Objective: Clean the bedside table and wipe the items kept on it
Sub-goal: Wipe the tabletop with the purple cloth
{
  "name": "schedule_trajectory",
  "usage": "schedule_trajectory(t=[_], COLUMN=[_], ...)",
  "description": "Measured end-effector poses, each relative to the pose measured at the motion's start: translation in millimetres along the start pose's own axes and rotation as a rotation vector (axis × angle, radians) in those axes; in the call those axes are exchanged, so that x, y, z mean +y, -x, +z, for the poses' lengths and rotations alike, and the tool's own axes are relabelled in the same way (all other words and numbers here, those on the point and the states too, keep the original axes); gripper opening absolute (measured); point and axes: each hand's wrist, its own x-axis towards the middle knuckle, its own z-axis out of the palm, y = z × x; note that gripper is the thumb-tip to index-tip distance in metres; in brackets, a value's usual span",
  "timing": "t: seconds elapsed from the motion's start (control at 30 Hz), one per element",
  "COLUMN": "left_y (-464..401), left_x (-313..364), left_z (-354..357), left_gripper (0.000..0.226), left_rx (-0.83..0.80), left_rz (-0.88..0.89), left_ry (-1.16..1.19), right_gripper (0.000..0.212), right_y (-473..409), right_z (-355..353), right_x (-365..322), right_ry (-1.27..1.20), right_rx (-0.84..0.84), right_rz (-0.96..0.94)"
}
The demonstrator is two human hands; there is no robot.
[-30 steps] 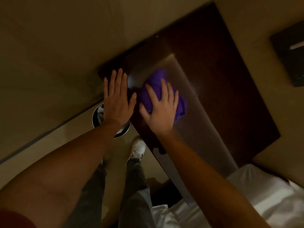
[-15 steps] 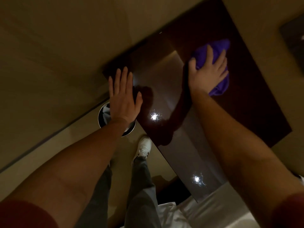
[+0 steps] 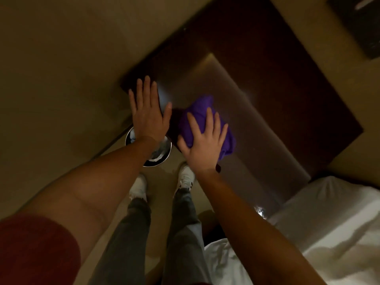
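Note:
The dark glossy bedside table (image 3: 257,103) runs from the wall to the bed, and I look down on it. A bunched purple cloth (image 3: 202,118) lies near its front left corner. My right hand (image 3: 203,140) presses flat on the cloth with spread, straight fingers. My left hand (image 3: 147,112) rests flat on the table's left corner, fingers straight, holding nothing. No other items show on the tabletop.
A round metal bin (image 3: 157,150) stands on the floor under my left wrist, beside the table. White bedding (image 3: 329,229) lies at the lower right. A dark panel (image 3: 359,23) sits on the wall at the top right. My white shoes (image 3: 185,177) are on the beige floor.
My right hand has slid the purple cloth from the far right part of the table back to the near left, beside my left hand. My left hand stayed on the corner.

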Motion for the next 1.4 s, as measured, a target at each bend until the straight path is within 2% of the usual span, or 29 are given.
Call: schedule_trajectory(t=[0.1, 0.17, 0.3, 0.43, 0.6, 0.73, 0.87, 0.97, 1.1, 1.23, 1.3, 1.4], left_y=[4, 8, 20, 41, 48, 43, 43, 44, 42, 45, 45, 42], left_x=[6, 22, 107, 171, 168, 176, 175, 176, 175, 177, 180, 176], left_z=[-5, -8, -2, 21, 40, 41, 42, 41, 38, 35, 35, 37], left_gripper=[0.073, 0.073, 0.072, 0.071, 0.072, 0.074, 0.074, 0.077, 0.079, 0.077, 0.077, 0.078], left_rx=[-0.028, -0.030, -0.095, -0.191, -0.142, -0.147, -0.170, -0.173, -0.188, -0.186, -0.189, -0.176], left_rz=[0.044, 0.220, 0.490, 0.651, 0.708, 0.713, 0.697, 0.709, 0.685, 0.688, 0.689, 0.693], left_ry=[-0.022, -0.002, 0.103, -0.003, -0.107, -0.139, -0.143, -0.150, -0.148, -0.140, -0.141, -0.170], right_gripper=[0.069, 0.070, 0.071, 0.069, 0.071, 0.075, 0.077, 0.076, 0.073, 0.074, 0.075, 0.075], right_y=[46, 79, 135, 148, 85, -16, -94, -122, -105, -56, -43, -46], right_z=[-2, -6, -15, -28, -49, -71, -83, -82, -70, -72, -84, -103], right_x=[18, 32, 63, 115, 197, 265, 282, 251, 191, 217, 261, 320], right_ry=[-0.012, -0.009, 0.002, 0.014, 0.041, 0.035, -0.016, -0.025, -0.024, 0.001, 0.053, 0.017], right_rx=[-0.002, -0.005, 0.020, 0.053, 0.189, 0.235, 0.239, 0.213, 0.083, 0.010, 0.017, 0.051], right_rz=[0.067, 0.125, 0.319, 0.519, 0.700, 0.829, 0.904, 0.829, 0.417, 0.186, 0.264, 0.491])
